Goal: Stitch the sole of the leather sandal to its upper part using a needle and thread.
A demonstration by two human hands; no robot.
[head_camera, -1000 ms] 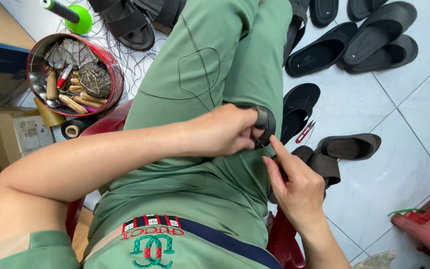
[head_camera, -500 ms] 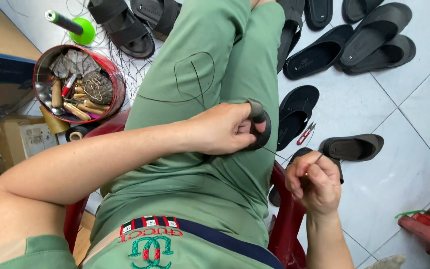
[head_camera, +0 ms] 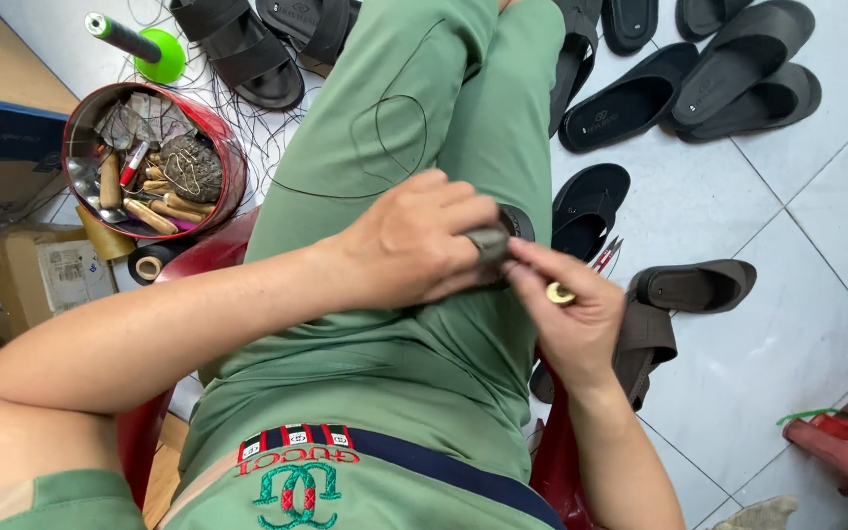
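**Inspector:** As the lap serves for a work rest, note first where the piece sits. The left hand (head_camera: 414, 245) is closed around a dark sandal strap (head_camera: 503, 231), pinning it against the green trousers (head_camera: 414, 118) at the thigh. I judge the thigh gives backing so the strap does not twist.

**Assistant:** And the other hand?

**Inspector:** The right hand (head_camera: 566, 314) meets the strap from the right, thumb and forefinger pressed together at its edge. A small brass-coloured ring or thimble (head_camera: 558, 292) shows on a finger. Whether a needle is pinched there I cannot tell; it is too fine to see.

**Assistant:** Is thread present?

**Inspector:** A black thread (head_camera: 395, 137) loops loosely over the far trouser leg, left slack, probably so it can run freely.

**Assistant:** Tools?

**Inspector:** A round red tin (head_camera: 233, 162) stands on the floor to the left, holding wooden-handled tools and scraps, within easy reach of the left arm. A green thread spool (head_camera: 154, 54) lies just beyond it, and cardboard boxes (head_camera: 46, 270) sit at the left edge.

**Assistant:** Stock?

**Inspector:** Black sandals (head_camera: 630, 103) lie spread on the tiled floor (head_camera: 797, 245) to the far right, one brown sandal (head_camera: 694, 287) nearer, just right of the working hand. Small red-handled snips (head_camera: 606, 255) lie beside it.
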